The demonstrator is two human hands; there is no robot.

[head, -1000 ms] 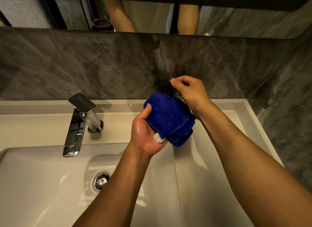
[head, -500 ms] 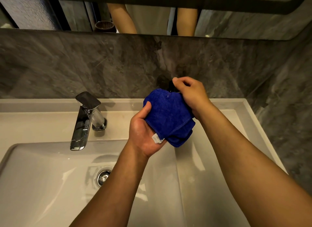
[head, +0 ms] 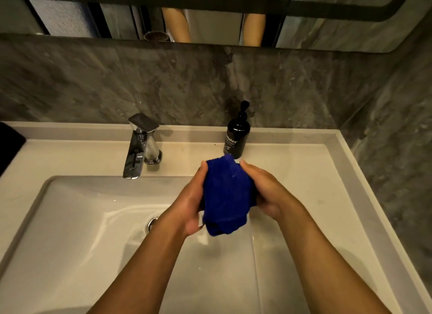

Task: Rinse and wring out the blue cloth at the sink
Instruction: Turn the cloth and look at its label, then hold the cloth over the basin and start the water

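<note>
Right hand [head: 268, 194] has left the black pump soap bottle [head: 236, 138]; both hands' fingers now wrap the bunched blue terry cloth [head: 225, 197] just below that bottle, left hand [head: 190, 208] opposite: soaping likely next.

The cloth [head: 225, 197] hides most fingers of both hands; the bottle [head: 236, 137] label is too blurred to read.

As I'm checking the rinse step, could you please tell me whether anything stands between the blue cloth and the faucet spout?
Nothing visible does. Both hands, left hand and right hand, hold the blue cloth over the sink, right of the faucet.
</note>
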